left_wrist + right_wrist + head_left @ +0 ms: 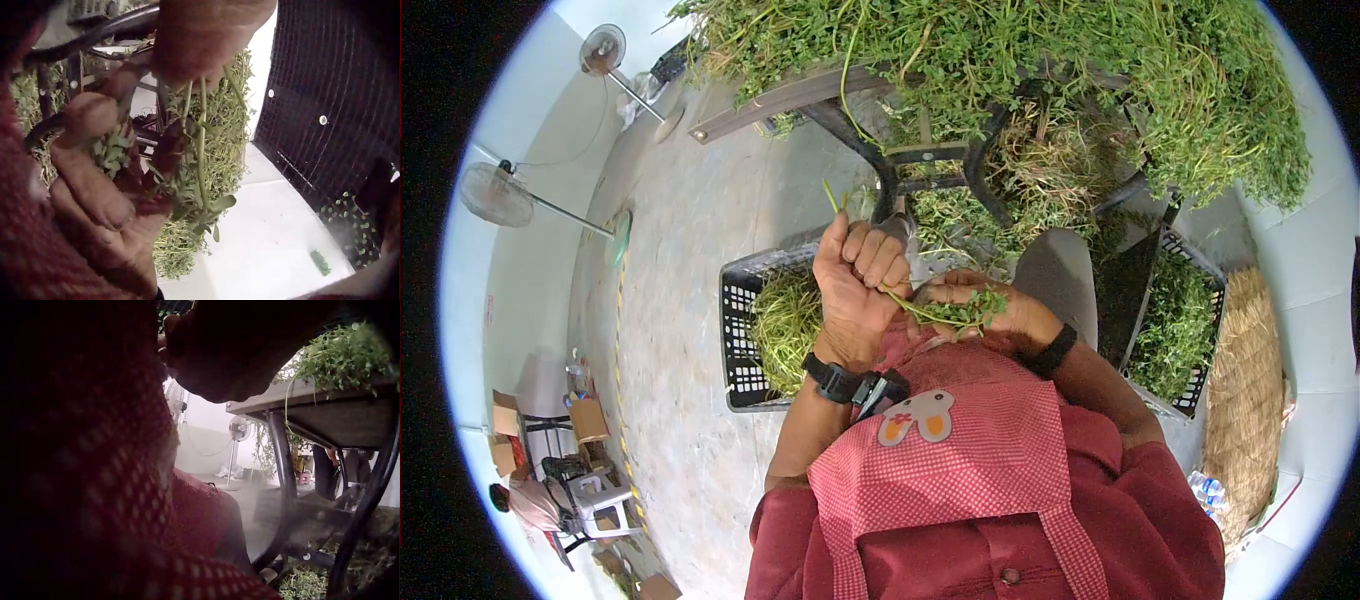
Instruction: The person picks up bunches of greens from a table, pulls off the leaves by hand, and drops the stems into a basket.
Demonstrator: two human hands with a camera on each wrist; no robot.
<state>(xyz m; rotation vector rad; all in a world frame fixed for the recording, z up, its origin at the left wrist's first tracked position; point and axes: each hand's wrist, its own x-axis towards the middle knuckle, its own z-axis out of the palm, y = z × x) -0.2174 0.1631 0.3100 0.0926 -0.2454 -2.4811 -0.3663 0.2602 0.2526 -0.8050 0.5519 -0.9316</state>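
In front of the apron, my left hand (862, 268) curls its fingers round a few leafy green stems (905, 303). Their bare ends stick up past the thumb, and their leaves (975, 310) lie over the right hand. My right hand (1025, 318) is close beside it with bent fingers. In the left wrist view the stems (202, 144) hang leaf-end down from the left hand (203, 37). A small sprig (114, 152) shows between the curled fingers of the right hand (106, 200). The right wrist view is mostly dark, with a hand shadowed at the top.
A heap of greens (1000, 50) covers the table (785, 100) ahead. Black crates with greens stand at left (740, 375) and right (1200, 385). More plants lie under the table. Fans (497, 193) stand at far left; a straw roll (1245, 380) is at right.
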